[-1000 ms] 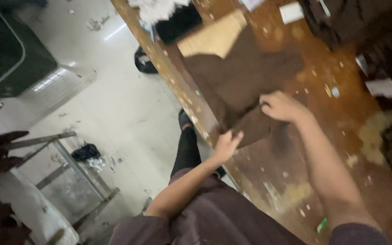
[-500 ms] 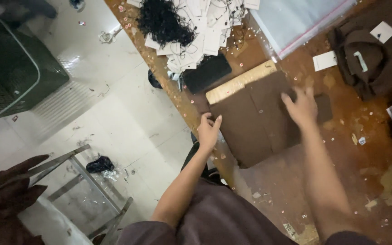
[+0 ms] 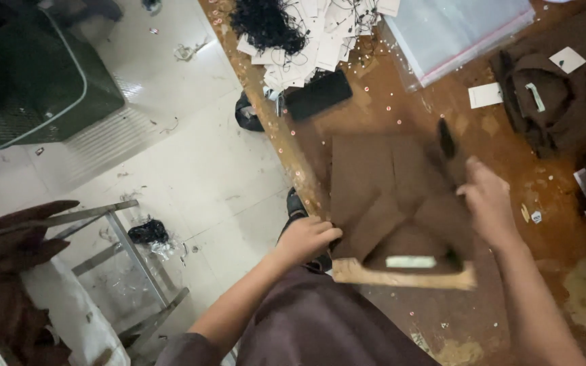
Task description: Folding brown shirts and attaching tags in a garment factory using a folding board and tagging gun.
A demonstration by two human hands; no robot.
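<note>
Folded brown garment now lies flipped, its cardboard board at the near edge of the worktop. Left hand fingers pinch its left edge; right hand fingers grip its right side.

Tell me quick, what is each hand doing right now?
Left hand: closed, gripping the near left edge of the brown folded garment.
Right hand: resting on the garment's right side; too blurred to tell if its grip is closed.

Pale tiled floor (littered with scraps) beside a worn brown worktable and metal frame.
</note>
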